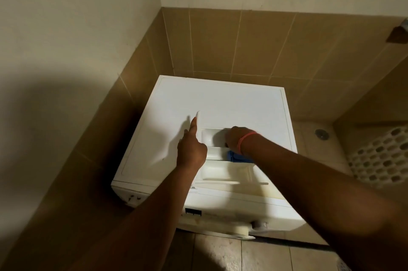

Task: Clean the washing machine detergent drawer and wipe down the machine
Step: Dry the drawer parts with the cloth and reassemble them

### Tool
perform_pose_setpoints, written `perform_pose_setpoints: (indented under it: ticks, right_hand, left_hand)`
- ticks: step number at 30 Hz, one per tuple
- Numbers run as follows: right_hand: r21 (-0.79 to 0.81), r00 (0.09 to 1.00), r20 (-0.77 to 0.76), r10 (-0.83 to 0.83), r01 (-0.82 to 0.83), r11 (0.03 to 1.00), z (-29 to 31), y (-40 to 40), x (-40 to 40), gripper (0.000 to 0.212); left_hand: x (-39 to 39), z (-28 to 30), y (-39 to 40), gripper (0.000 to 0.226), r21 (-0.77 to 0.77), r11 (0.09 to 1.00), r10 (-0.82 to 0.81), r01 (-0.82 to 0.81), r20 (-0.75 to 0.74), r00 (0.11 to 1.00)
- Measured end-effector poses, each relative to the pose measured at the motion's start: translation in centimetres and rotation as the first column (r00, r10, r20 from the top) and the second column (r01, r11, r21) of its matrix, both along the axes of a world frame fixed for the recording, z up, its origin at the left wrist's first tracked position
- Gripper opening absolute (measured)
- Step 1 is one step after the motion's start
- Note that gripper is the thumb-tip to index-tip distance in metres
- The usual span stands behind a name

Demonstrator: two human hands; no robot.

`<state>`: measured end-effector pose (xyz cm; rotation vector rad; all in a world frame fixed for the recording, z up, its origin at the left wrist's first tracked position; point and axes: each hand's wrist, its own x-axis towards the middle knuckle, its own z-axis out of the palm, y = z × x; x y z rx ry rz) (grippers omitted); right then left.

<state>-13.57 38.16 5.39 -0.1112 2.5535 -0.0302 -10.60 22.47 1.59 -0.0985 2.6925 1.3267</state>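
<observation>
The white washing machine [220, 102] stands in a tiled corner, seen from above. The white detergent drawer [220, 171] lies on its top near the front edge, with a blue insert [234, 157] in the middle compartment. My left hand [191, 151] sits against the drawer's left wall, index finger stretched forward over the machine top and the other fingers curled at the wall. My right hand [237, 139], with a pink band on the wrist, reaches down into the drawer's far compartment. Its fingers are hidden, so I cannot see whether it holds anything.
Brown wall tiles [242, 45] close in behind and on the left of the machine. A white perforated laundry basket [382, 158] stands at the right, beside a floor drain [322, 133]. The control panel [231, 215] faces me below the drawer.
</observation>
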Motion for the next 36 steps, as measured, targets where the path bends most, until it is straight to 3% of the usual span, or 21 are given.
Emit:
perform_pose_setpoints:
  ticks: [4, 5, 8, 10, 12, 13, 15, 18, 21, 23, 26, 28, 29, 31, 32, 33, 35, 36]
  right_hand:
    - [-0.355, 0.980, -0.193, 0.055, -0.122, 0.927, -2.3, -2.4, 0.5, 0.026]
    - [-0.383, 0.975, -0.211, 0.072, -0.150, 0.911, -2.3, -2.1, 0.5, 0.030]
    - [-0.218, 0.987, -0.114, 0.111, -0.134, 0.967, -1.1, -0.2, 0.2, 0.035]
    - [-0.029, 1.000, -0.008, 0.025, -0.026, 0.999, -0.5, 0.4, -0.2, 0.032]
    - [0.033, 1.000, -0.007, 0.019, -0.019, 0.999, -0.1, 0.1, -0.2, 0.035]
    - [0.024, 0.999, -0.034, 0.034, -0.033, 0.999, -0.2, -0.4, 0.0, 0.035]
    - [-0.158, 0.988, -0.153, 0.016, -0.040, 0.987, -1.6, -1.5, 0.3, 0.029]
    - [-0.460, 0.963, -0.207, -0.172, 0.059, 0.886, -3.6, -1.9, 1.1, 0.018]
    - [-0.505, 0.945, -0.134, -0.299, 0.194, 0.841, -3.8, -0.7, 1.5, 0.018]
    - [-0.439, 0.922, -0.079, -0.379, 0.309, 0.844, -2.4, -0.1, 1.5, 0.021]
    - [-0.626, 0.856, 0.005, -0.517, 0.406, 0.666, -1.1, 0.0, 1.9, 0.030]
    - [-0.779, 0.830, 0.051, -0.556, 0.381, 0.498, -0.6, -1.7, 1.9, 0.017]
    - [-0.808, 0.841, 0.049, -0.539, 0.351, 0.473, -0.8, -2.4, 1.6, 0.015]
    - [-0.731, 0.898, -0.149, -0.414, 0.182, 0.658, -1.0, -3.4, 1.0, 0.015]
    - [-0.584, 0.899, -0.336, -0.280, 0.034, 0.811, -1.4, -3.6, 0.7, 0.015]
    - [-0.381, 0.836, -0.536, -0.121, -0.112, 0.918, -2.4, -3.7, 0.2, 0.018]
    - [-0.046, 0.710, -0.692, 0.133, -0.227, 0.973, -3.8, -3.7, -0.2, 0.026]
    - [0.003, 0.683, -0.712, 0.163, -0.229, 0.973, -4.1, -3.6, -0.5, 0.030]
  left_hand:
    - [-0.2, -0.1, 0.0, 0.098, 0.021, 1.000, -0.001, 0.001, -0.009, 1.000]
    - [-0.2, -0.1, 0.0, 0.097, 0.018, 1.000, 0.000, 0.001, -0.011, 1.000]
    - [-0.3, -0.2, 0.0, 0.101, -0.003, 1.000, 0.005, -0.005, 0.004, 1.000]
    - [-0.1, -0.2, 0.1, 0.101, -0.019, 1.000, 0.011, -0.011, 0.007, 1.000]
    - [-0.1, -0.2, 0.2, 0.100, -0.022, 1.000, 0.005, -0.004, 0.001, 1.000]
    - [-0.1, -0.3, 0.2, 0.100, -0.016, 1.000, 0.001, -0.001, 0.000, 1.000]
    - [-0.3, -0.3, 0.2, 0.099, 0.011, 1.000, -0.007, 0.007, -0.010, 1.000]
    - [-0.3, -0.2, 0.2, 0.096, 0.033, 0.999, -0.012, 0.012, -0.015, 1.000]
    - [-0.2, 0.0, 0.2, 0.097, 0.022, 1.000, -0.004, 0.003, 0.006, 1.000]
    - [-0.1, -0.1, 0.2, 0.104, 0.004, 1.000, 0.006, -0.006, 0.019, 1.000]
    - [-0.1, -0.1, 0.2, 0.106, 0.004, 1.000, 0.002, -0.002, 0.018, 1.000]
    - [-0.1, 0.2, 0.2, 0.102, 0.023, 1.000, -0.003, 0.003, 0.008, 1.000]
    - [0.0, 0.3, 0.3, 0.098, 0.031, 1.000, -0.004, 0.004, 0.004, 1.000]
    - [-0.1, 0.2, 0.3, 0.095, 0.034, 0.999, -0.001, 0.001, 0.011, 1.000]
    - [0.0, 0.0, 0.2, 0.096, 0.032, 0.999, 0.002, -0.003, 0.023, 1.000]
    - [-0.1, 0.0, 0.2, 0.096, 0.029, 1.000, 0.004, -0.005, 0.034, 0.999]
    - [-0.2, -0.1, 0.3, 0.094, 0.022, 1.000, 0.004, -0.005, 0.053, 0.999]
    - [-0.2, -0.1, 0.4, 0.093, 0.014, 1.000, 0.004, -0.004, 0.058, 0.998]
